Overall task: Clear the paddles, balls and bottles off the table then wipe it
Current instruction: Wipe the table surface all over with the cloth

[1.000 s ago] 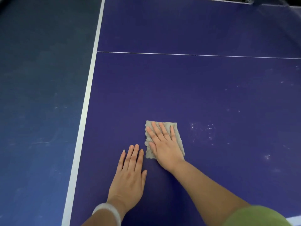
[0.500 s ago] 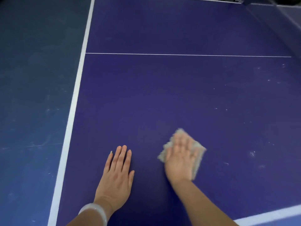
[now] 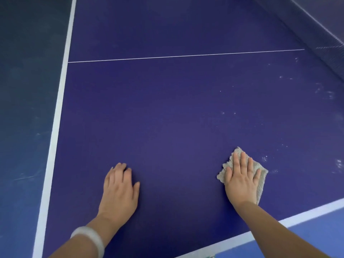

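The right hand [image 3: 241, 180] lies flat on a pale, fuzzy cloth [image 3: 261, 186], fingers straight and slightly spread, pressing it against the dark blue table [image 3: 176, 118] without curling round it. The palm and fingers hide most of the cloth. Only a frayed corner past the fingertips, a ragged edge on the thumb side and a strip along the little-finger side show, so its full shape cannot be made out.

The left hand [image 3: 120, 187] rests palm down on the bare tabletop, well apart from the right, and holds nothing. Its fingers lie close together and foreshortened, the tips blurred and dark, so whether they are fully flat or a little bent is hard to say. A white wristband [image 3: 91, 237] circles the left wrist. Both forearms are cut off by the bottom of the frame.

Just beyond the right hand's little-finger side, faint white specks [image 3: 265, 158] dot the surface. More are scattered further out on that side, too small and smeared to identify.

A thin centre line [image 3: 186, 56] crosses the table far ahead of both hands. A broad white side line [image 3: 57, 116] runs outside the left hand, with dark floor [image 3: 22, 108] past it. Another white border line [image 3: 297, 215] passes under the right forearm.

Far ahead of the right hand a dark net [image 3: 325, 34] slants across the corner, blurred and cut off by the frame.
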A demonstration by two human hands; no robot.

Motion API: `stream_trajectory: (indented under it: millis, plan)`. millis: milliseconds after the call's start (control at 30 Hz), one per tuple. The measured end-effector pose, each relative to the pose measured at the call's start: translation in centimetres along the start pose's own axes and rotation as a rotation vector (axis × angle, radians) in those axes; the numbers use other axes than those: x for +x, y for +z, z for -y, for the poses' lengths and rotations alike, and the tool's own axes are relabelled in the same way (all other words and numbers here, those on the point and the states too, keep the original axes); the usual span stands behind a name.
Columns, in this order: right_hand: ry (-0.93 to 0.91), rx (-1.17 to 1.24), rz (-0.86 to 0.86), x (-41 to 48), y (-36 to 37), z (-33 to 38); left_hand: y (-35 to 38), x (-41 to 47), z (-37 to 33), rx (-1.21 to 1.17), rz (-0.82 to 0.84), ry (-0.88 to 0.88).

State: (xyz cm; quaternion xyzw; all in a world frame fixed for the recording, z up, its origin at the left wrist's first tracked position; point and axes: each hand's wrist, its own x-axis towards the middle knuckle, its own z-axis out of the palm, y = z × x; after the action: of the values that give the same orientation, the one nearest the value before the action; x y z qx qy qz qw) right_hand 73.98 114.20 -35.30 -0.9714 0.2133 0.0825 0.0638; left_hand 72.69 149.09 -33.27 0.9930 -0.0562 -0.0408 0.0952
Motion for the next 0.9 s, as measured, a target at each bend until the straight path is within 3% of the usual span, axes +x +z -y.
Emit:
stream_trajectory:
  millis: [167,300,433,500,567,633,700,767,833,900]
  plan:
    - [-0.046,-0.006,0.030,-0.2,-0.4,0.2,0.5,3.7,-9.5,-0.149,-0.017,0.098]
    - [-0.253,-0.073,-0.003,-4.2,0.5,-0.1,2.9,5.3,-17.0,-0.120,0.086,0.016]
    - [-0.515,-0.093,0.064,-7.0,0.9,-5.4,4.8,4.6,-19.3,-0.015,0.071,-0.024]
    - [-0.556,-0.143,0.041,-6.3,0.2,-10.0,5.5,4.5,-19.3,0.002,0.054,-0.012]
    - [-0.431,-0.197,0.010,-4.5,-0.9,-14.1,5.9,4.6,-19.2,0.017,0.052,-0.017]
    - [-0.145,-0.167,0.002,-2.2,-1.9,-16.6,6.2,4.6,-19.3,0.025,0.052,-0.023]
    - [0.155,-0.102,0.009,-0.6,-2.0,-16.4,6.3,4.6,-19.4,0.032,0.053,-0.022]
    - [0.326,-0.056,0.017,-0.4,-1.7,-13.4,6.3,4.6,-19.5,0.038,0.038,-0.022]
    - [0.224,-0.061,-0.015,-1.6,-1.3,-9.1,6.2,4.6,-19.6,0.046,0.026,-0.024]
    - [-0.084,-0.064,-0.042,-3.7,-0.5,-5.6,6.2,4.6,-19.6,0.043,0.020,-0.026]
